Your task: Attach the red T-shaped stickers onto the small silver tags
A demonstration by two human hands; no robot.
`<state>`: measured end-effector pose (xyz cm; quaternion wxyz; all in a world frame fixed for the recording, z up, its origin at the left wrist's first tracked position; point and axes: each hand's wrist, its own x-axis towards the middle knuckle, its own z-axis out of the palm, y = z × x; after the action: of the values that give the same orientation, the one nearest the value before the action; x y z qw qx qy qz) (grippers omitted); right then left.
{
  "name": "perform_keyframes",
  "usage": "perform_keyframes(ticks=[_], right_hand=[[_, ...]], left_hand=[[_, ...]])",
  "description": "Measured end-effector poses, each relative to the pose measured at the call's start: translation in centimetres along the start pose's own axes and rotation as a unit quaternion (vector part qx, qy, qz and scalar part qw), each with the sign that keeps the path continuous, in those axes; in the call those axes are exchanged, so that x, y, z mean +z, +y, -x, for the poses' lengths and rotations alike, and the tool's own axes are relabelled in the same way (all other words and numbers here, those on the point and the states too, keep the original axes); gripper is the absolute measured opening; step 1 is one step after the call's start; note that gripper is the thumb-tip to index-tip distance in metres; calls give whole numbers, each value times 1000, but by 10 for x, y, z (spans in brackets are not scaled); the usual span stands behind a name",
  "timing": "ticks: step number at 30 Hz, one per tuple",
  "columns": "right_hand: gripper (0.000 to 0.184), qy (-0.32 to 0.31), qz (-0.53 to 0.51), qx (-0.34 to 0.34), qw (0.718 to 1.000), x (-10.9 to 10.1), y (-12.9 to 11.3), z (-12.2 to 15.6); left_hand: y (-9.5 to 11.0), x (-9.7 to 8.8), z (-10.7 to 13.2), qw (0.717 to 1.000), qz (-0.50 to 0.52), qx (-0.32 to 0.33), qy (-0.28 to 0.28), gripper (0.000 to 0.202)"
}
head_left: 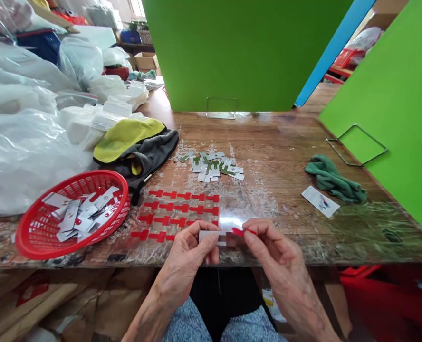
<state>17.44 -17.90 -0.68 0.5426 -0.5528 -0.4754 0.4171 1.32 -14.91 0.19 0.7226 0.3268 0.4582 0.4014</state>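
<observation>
Near the table's front edge, my left hand is closed on a flat white-and-grey strip, pinched between thumb and fingers. My right hand pinches a small red tab close to the strip's right end. Whether the two pieces touch is hard to make out. Rows of red T-shaped tabs lie flat just beyond and left of my left hand, which hides part of the nearest row. To the left, a red plastic basket contains several white strips with red parts.
A pile of white strips with green tabs lies mid-table. Behind the basket are a yellow-and-grey cloth and plastic bags. At right lie a green cloth and a printed card. Green boards stand behind and right.
</observation>
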Motion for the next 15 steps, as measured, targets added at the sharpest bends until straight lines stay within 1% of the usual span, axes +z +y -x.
perform_keyframes(ticks=[2,4,9,15], right_hand=[[16,-44,27,4,999,-4,0,4],[17,-59,52,7,997,-5,1,8],[16,-52,93,11,994,-1,5,15],[15,-55,89,11,994,2,5,17]], left_hand=[[-2,0,2,1000,-1,-8,-4,29],[-4,1,3,1000,-4,-17,-11,28],[-6,1,5,999,-20,-17,-31,22],[-9,-1,4,999,-17,-13,-44,21]])
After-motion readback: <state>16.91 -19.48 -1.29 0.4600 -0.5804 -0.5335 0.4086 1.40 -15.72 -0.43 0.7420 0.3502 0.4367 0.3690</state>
